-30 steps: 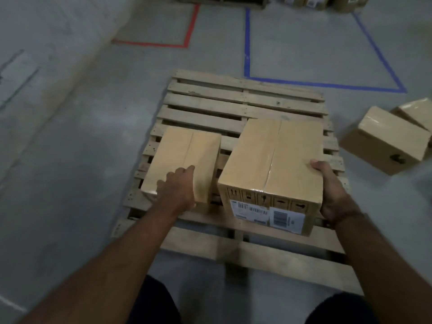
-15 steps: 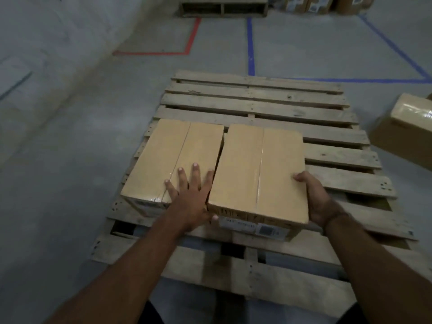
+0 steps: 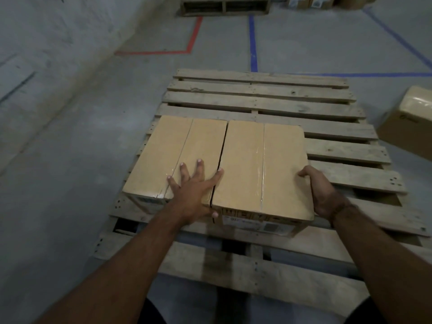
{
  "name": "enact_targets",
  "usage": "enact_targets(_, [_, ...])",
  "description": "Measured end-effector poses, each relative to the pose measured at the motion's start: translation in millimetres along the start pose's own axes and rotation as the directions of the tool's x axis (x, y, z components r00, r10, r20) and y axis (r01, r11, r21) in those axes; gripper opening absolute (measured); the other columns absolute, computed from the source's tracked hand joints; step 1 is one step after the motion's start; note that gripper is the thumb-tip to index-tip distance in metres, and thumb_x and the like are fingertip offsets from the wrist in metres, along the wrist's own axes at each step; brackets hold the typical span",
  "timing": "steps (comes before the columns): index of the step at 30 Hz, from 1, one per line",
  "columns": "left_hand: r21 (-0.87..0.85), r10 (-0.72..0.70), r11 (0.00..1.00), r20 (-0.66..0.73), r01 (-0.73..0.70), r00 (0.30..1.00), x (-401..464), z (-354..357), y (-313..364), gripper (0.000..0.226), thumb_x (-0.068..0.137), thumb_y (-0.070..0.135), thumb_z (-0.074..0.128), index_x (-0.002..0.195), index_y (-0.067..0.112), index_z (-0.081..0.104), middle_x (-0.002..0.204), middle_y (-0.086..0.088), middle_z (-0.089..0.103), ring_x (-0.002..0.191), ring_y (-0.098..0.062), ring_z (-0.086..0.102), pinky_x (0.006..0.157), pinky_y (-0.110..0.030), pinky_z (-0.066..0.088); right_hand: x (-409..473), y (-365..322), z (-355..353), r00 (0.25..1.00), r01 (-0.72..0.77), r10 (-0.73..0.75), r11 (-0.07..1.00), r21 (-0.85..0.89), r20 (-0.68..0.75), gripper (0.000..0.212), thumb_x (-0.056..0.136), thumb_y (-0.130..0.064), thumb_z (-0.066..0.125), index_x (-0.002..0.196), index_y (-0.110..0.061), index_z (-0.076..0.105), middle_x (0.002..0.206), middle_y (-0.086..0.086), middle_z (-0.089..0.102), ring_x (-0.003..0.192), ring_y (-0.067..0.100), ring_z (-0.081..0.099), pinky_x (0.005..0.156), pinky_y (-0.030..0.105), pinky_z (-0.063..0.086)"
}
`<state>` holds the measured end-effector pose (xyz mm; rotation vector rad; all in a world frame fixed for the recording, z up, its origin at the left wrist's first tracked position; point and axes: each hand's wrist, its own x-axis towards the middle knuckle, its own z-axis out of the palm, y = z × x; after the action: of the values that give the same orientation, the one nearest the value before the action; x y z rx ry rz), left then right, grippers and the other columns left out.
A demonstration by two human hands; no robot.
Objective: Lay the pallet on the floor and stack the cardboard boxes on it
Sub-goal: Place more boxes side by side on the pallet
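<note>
Wooden pallet (image 3: pixel 268 99) lies flat on the concrete floor (image 3: pixel 70 160), with two cardboard boxes side by side on its near-left part, touching. Left box (image 3: pixel 163 150) at 9 o'clock has the left hand (image 3: pixel 191 190) spread flat on top. Right box (image 3: pixel 264 169) has the right hand (image 3: pixel 322 192) curled round its 3 o'clock edge. Another box (image 3: pixel 413 122) sits on the floor at 3 o'clock.

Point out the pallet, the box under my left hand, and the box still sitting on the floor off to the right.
pallet (image 3: pixel 259 102): head view, a bare far slat.
left box (image 3: pixel 168 146): head view, its taped top.
floor box (image 3: pixel 411 122): head view, its near side face.
</note>
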<state>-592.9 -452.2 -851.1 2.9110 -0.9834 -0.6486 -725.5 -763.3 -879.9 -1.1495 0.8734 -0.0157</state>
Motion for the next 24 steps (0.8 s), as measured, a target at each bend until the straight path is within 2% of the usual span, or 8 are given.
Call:
enact_targets(3, [0.003,-0.003,1.0,0.013,0.003,1.0,0,-5,2,0.125,0.075,0.054,0.087,0.161,0.057,-0.004,0.172,0.001,-0.03,0.153,-0.053,-0.027,0.114,-0.082,-0.006,-1,1,0,1.0,0.001,-0.001,1.0,-0.014,-0.014,0.053,0.093,-0.032,0.055,0.14,-0.009,0.064,0.124,0.019,0.07,0.101,0.032,0.067,0.086,0.043,0.056])
enact_targets(7, [-0.018,0.0,1.0,0.016,0.0,1.0,-4,-9,1,0.125,0.075,0.052,0.088,0.162,0.054,-0.001,0.173,0.004,-0.027,0.153,-0.052,-0.026,0.116,-0.082,-0.004,-6,-2,3,1.0,0.001,-0.002,1.0,-0.02,-0.024,0.051,0.094,-0.031,0.053,0.139,-0.009,0.064,0.121,0.017,0.069,0.095,0.03,0.067,0.08,0.04,0.055])
enact_targets(10, [-0.028,-0.008,1.0,0.013,0.008,1.0,-5,-9,1,0.125,0.074,0.05,0.089,0.163,0.053,0.0,0.173,0.004,-0.026,0.154,-0.052,-0.026,0.116,-0.081,-0.005,-10,-4,7,0.998,-0.009,0.006,0.999,-0.05,-0.057,0.068,0.078,-0.038,0.06,0.139,-0.009,0.064,0.122,0.019,0.07,0.097,0.032,0.066,0.082,0.041,0.055])
enact_targets(15, [-0.02,-0.01,1.0,0.013,0.011,1.0,-6,-10,5,0.123,0.076,0.05,0.088,0.163,0.053,0.0,0.173,0.003,-0.026,0.153,-0.053,-0.026,0.115,-0.081,-0.005,-11,-1,12,0.996,-0.013,0.005,0.996,-0.09,-0.087,0.032,0.1,-0.033,0.048,0.12,-0.014,0.063,0.108,0.014,0.064,0.09,0.029,0.06,0.078,0.04,0.048])
enact_targets(17, [-0.021,-0.013,1.0,0.011,0.013,1.0,-7,-9,5,0.123,0.077,0.049,0.087,0.163,0.054,-0.001,0.173,0.003,-0.026,0.153,-0.052,-0.026,0.116,-0.081,-0.005,-11,-2,15,0.991,-0.005,-0.013,0.99,-0.14,-0.13,0.041,0.098,-0.038,0.049,0.127,-0.012,0.061,0.111,0.014,0.063,0.096,0.03,0.058,0.081,0.04,0.047])
enact_targets(19, [-0.021,-0.014,1.0,0.007,0.014,1.0,-5,-9,5,0.123,0.077,0.05,0.087,0.162,0.054,-0.001,0.173,0.004,-0.026,0.154,-0.052,-0.026,0.117,-0.081,-0.004,-13,-3,18,0.987,-0.012,-0.016,0.985,-0.17,-0.159,0.057,0.083,-0.048,0.054,0.128,-0.013,0.062,0.125,0.018,0.064,0.111,0.036,0.059,0.094,0.045,0.049])
enact_targets(21, [-0.02,-0.016,1.0,0.007,0.016,1.0,-4,-9,4,0.123,0.076,0.051,0.087,0.162,0.055,-0.001,0.173,0.004,-0.026,0.154,-0.052,-0.025,0.116,-0.081,-0.004,-12,-3,17,0.986,-0.015,-0.015,0.984,-0.18,-0.167,0.058,0.08,-0.049,0.054,0.127,-0.015,0.062,0.134,0.018,0.063,0.123,0.039,0.058,0.105,0.049,0.047])
enact_targets(24, [-0.021,-0.015,1.0,-0.002,0.015,1.0,-3,-8,2,0.122,0.076,0.052,0.087,0.162,0.055,0.0,0.173,0.005,-0.025,0.154,-0.051,-0.025,0.115,-0.081,-0.004,-12,-3,18,0.986,-0.016,-0.015,0.983,-0.181,-0.167,0.064,0.081,-0.049,0.054,0.132,-0.011,0.061,0.124,0.015,0.064,0.11,0.034,0.058,0.094,0.045,0.048])
